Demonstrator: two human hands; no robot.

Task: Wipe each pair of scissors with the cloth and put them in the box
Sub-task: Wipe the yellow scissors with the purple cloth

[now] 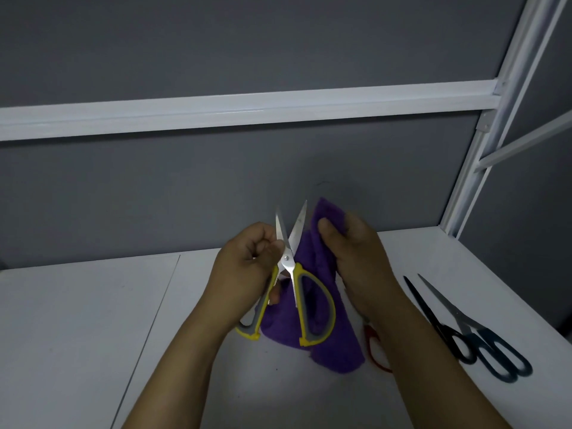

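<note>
My left hand [247,267] curls around one handle of the yellow scissors [286,258], holding them above the white table [77,320] with the blades parted and pointing up. Just to their right, my right hand [359,258] pinches the purple cloth [340,345], which hangs behind the scissors. Red scissors [368,332] peek from under that forearm, and black scissors [427,308] and blue-handled scissors [448,306] lie side by side on the table.

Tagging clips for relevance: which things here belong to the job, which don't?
Job: yellow-and-grey plastic-handled steel scissors; purple fleecy cloth; black-handled scissors; dark-blue-handled scissors; red-handled scissors, mostly hidden.
Not job: white metal frame; grey wall.
</note>
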